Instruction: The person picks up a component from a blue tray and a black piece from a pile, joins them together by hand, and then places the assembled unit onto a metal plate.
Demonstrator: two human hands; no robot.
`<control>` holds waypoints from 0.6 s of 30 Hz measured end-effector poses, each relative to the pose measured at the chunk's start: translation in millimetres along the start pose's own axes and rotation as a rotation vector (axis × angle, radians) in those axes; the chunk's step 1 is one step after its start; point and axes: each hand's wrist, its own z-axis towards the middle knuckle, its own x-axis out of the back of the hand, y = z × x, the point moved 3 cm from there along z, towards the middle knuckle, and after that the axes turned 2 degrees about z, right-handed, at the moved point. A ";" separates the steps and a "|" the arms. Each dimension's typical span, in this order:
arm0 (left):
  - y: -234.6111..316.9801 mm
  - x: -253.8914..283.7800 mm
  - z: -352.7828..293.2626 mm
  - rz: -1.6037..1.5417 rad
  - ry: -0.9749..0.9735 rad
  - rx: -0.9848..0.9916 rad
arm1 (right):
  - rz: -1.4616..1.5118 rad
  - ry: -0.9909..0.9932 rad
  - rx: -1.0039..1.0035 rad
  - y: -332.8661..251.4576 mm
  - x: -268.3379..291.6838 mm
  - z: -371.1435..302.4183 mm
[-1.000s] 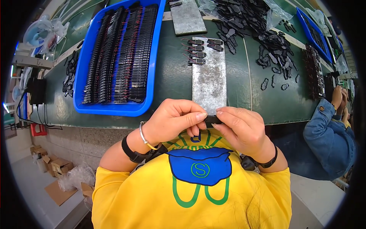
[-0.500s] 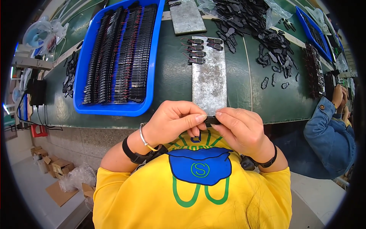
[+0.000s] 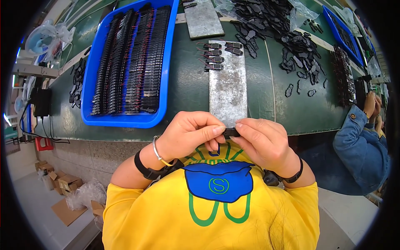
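Between the fingertips of both hands is a small black speaker module (image 3: 231, 133), held at the near edge of the table. My left hand (image 3: 192, 131) pinches its left end with thumb and fingers. My right hand (image 3: 265, 139) grips the other end; the fingers cover much of the part. Just beyond them lies a scuffed metal plate (image 3: 228, 91). On its far end rest several small black speaker modules (image 3: 215, 59) with thin dark red wires, in two columns.
A blue tray (image 3: 164, 79) with rows of wired black modules stands left. A heap of black flat pieces (image 3: 306, 54) spreads at far right, near a plastic bag (image 3: 301, 14). Another metal plate (image 3: 203, 20) lies farther back. A co-worker's denim sleeve (image 3: 358, 143) is at right.
The black module has tilted slightly between my fingertips, showing a little more of its surface. Both hands stay in nearly the same place.
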 end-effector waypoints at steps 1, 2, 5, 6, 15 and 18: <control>0.0 -0.2 0.4 0.001 0.000 0.001 | 0.000 0.001 -0.001 0.3 0.4 0.0; 0.0 -0.5 0.7 0.002 0.000 -0.003 | -0.004 -0.002 0.003 0.3 0.9 0.2; -0.2 -1.4 1.7 0.006 0.000 -0.008 | -0.013 -0.008 0.010 0.5 2.0 0.5; -0.3 -1.7 2.0 0.005 0.003 -0.006 | -0.021 -0.010 0.019 0.4 2.1 0.6; 1.6 -3.2 2.3 0.008 0.023 0.023 | -0.062 0.003 0.062 -0.4 2.4 -1.2; 0.3 -3.0 2.4 0.000 0.019 0.023 | -0.060 0.011 0.066 -0.6 3.1 -1.1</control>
